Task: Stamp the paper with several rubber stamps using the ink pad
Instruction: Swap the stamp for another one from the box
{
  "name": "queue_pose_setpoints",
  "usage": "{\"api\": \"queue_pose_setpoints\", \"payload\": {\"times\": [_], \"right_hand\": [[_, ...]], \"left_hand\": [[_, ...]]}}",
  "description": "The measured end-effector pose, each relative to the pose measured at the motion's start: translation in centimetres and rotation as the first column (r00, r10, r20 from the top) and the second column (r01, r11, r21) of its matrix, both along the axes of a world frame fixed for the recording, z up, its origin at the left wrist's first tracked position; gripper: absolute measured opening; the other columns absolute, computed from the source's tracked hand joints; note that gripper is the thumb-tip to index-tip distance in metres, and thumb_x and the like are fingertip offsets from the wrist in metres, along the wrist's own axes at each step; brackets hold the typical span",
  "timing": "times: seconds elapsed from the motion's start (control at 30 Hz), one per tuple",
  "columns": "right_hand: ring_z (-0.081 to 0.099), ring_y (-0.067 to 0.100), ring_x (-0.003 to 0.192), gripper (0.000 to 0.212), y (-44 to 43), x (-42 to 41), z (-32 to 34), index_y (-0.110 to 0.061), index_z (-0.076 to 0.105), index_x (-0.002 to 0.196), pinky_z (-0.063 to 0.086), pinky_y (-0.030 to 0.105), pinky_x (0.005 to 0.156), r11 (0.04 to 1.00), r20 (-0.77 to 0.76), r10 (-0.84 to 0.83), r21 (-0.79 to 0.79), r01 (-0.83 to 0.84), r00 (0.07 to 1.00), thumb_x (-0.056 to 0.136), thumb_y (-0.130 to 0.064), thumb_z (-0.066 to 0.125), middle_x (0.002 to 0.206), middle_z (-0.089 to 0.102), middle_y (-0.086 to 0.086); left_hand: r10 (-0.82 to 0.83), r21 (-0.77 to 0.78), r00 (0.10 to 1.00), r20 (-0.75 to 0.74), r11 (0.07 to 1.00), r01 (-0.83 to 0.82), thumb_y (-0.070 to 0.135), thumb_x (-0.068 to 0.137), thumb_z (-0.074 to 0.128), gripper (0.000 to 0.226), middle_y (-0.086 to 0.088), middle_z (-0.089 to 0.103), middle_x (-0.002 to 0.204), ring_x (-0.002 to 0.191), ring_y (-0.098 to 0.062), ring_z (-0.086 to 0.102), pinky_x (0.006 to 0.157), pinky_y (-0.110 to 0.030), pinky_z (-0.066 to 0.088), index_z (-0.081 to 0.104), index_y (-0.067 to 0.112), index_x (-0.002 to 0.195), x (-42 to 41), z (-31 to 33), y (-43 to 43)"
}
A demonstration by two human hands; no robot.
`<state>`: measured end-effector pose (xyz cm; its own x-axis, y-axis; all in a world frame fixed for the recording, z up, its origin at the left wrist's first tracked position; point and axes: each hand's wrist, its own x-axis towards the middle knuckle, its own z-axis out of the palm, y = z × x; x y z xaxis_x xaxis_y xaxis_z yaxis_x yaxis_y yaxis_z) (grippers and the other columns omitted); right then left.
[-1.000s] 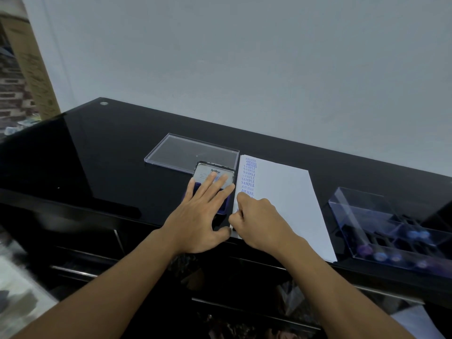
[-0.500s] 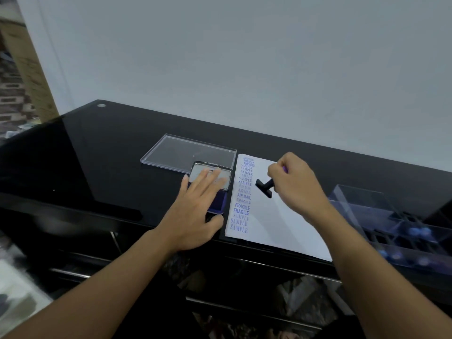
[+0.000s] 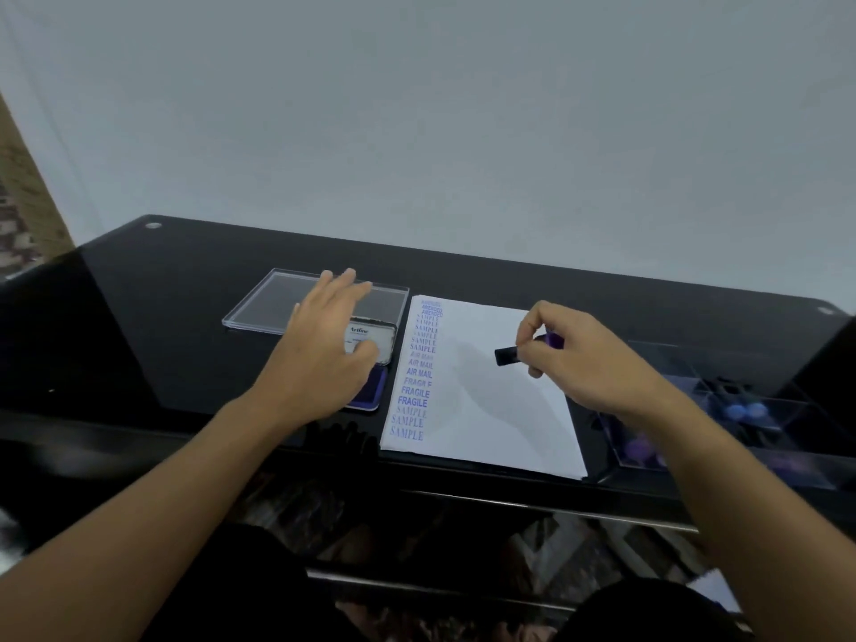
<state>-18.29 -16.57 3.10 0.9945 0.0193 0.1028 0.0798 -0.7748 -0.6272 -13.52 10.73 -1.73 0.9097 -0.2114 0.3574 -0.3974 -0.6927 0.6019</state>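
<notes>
A white paper (image 3: 505, 410) lies on the black desk with a column of blue prints down its left edge, reading SAMPLE, AIR MAIL and FRAGILE. My right hand (image 3: 588, 363) is raised over the paper's right part, gripping a rubber stamp (image 3: 509, 355) with a black base and purple handle. The open ink pad (image 3: 373, 386) sits just left of the paper, its lid showing a white label. My left hand (image 3: 324, 349) hovers above the pad with fingers spread, covering most of it.
A clear plastic lid (image 3: 273, 303) lies flat behind the ink pad. A clear box (image 3: 722, 410) holding several purple-handled stamps stands right of the paper. The desk's front edge (image 3: 463, 488) runs just below the paper, and a grey wall rises behind.
My right hand lifted the stamp off the paper's lower left and carried it right, above the sheet. My left hand rose from the ink pad and shifted back.
</notes>
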Motion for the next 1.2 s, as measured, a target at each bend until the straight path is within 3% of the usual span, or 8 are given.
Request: {"api": "queue_pose_setpoints", "payload": {"times": [0.17,0.33,0.63,0.77,0.9,1.0,1.1,1.2], "right_hand": [[0.064,0.019,0.074,0.015,-3.5,-0.9,-0.2,-0.030,0.065,0.086,0.053,0.039,0.070,0.999,0.018,-0.010,-0.045,0.011,1.000,0.097,-0.027,0.056,0.077,0.068,-0.005],[0.060,0.007,0.073,0.014,-7.7,-2.0,0.1,-0.032,0.065,0.090,0.049,0.029,0.068,0.997,0.021,-0.071,-0.040,0.072,0.997,0.098,-0.031,0.054,0.080,0.066,-0.010],[0.065,0.007,0.093,0.015,-14.9,-1.7,0.8,-0.028,0.060,0.109,0.051,0.034,0.083,0.975,0.001,-0.219,-0.024,0.219,0.976,0.102,-0.027,0.046,0.096,0.070,-0.008],[0.061,0.009,0.091,0.012,-15.7,-0.2,-0.7,-0.022,0.053,0.102,0.048,0.030,0.073,0.975,-0.042,-0.213,-0.072,0.210,0.976,0.104,-0.033,0.048,0.100,0.068,-0.007],[0.061,0.023,0.092,0.016,-15.0,1.8,-3.0,-0.028,0.051,0.093,0.052,0.044,0.083,0.971,-0.080,-0.208,-0.135,0.196,0.975,0.101,-0.041,0.048,0.100,0.065,0.002],[0.055,0.029,0.098,0.018,-14.1,3.1,-4.4,-0.035,0.045,0.088,0.048,0.048,0.089,0.958,-0.118,-0.214,-0.217,0.186,0.970,0.099,-0.050,0.043,0.105,0.060,0.006],[0.043,0.026,0.111,0.018,-13.4,3.6,-5.2,-0.029,0.044,0.096,0.034,0.044,0.087,0.950,-0.138,-0.189,-0.275,0.146,0.972,0.104,-0.043,0.038,0.108,0.058,0.005],[0.044,0.025,0.113,0.018,-13.3,3.5,-5.4,-0.030,0.046,0.093,0.039,0.047,0.092,0.960,-0.141,-0.184,-0.240,0.147,0.973,0.101,-0.046,0.043,0.104,0.060,0.001]], "left_hand": [[-0.039,0.019,0.999,-0.034,0.999,0.039,0.017,0.097,0.054,0.060,0.008,0.024,0.164,0.153,-0.009,0.007,0.122,-0.032,0.011,0.035,0.024,0.153,-0.2,1.3,-2.8],[-0.104,0.037,0.990,-0.096,0.993,0.108,0.025,0.099,0.054,0.053,0.007,0.041,0.155,0.142,-0.013,0.036,0.114,-0.030,0.029,0.041,0.022,0.150,-0.6,2.2,-7.7],[-0.251,0.008,0.942,-0.225,0.966,0.259,0.027,0.100,0.051,0.051,0.009,0.039,0.156,0.143,-0.014,0.037,0.110,-0.027,0.031,0.040,0.027,0.150,-0.7,2.1,-18.8],[-0.282,-0.039,0.914,-0.292,0.958,0.283,0.020,0.101,0.045,0.047,0.006,0.044,0.152,0.135,-0.015,0.044,0.097,-0.021,0.032,0.043,0.022,0.148,-0.5,1.4,-22.3],[-0.265,-0.066,0.904,-0.335,0.964,0.258,0.019,0.098,0.040,0.042,0.002,0.057,0.138,0.108,-0.013,0.057,0.091,-0.031,0.048,0.050,0.022,0.138,-0.7,-0.2,-24.6],[-0.258,-0.100,0.904,-0.342,0.966,0.238,0.016,0.098,0.040,0.039,0.002,0.061,0.129,0.094,-0.009,0.057,0.088,-0.032,0.050,0.050,0.021,0.136,-1.1,-1.1,-25.3],[-0.231,-0.120,0.917,-0.325,0.972,0.203,0.012,0.097,0.040,0.034,0.003,0.063,0.120,0.101,-0.015,0.059,0.093,-0.039,0.051,0.054,0.022,0.126,-1.3,-1.6,-25.5],[-0.226,-0.115,0.930,-0.290,0.973,0.201,0.010,0.097,0.041,0.035,0.006,0.065,0.117,0.098,-0.011,0.059,0.089,-0.037,0.053,0.057,0.024,0.124,-1.0,-2.1,-25.5]]}}
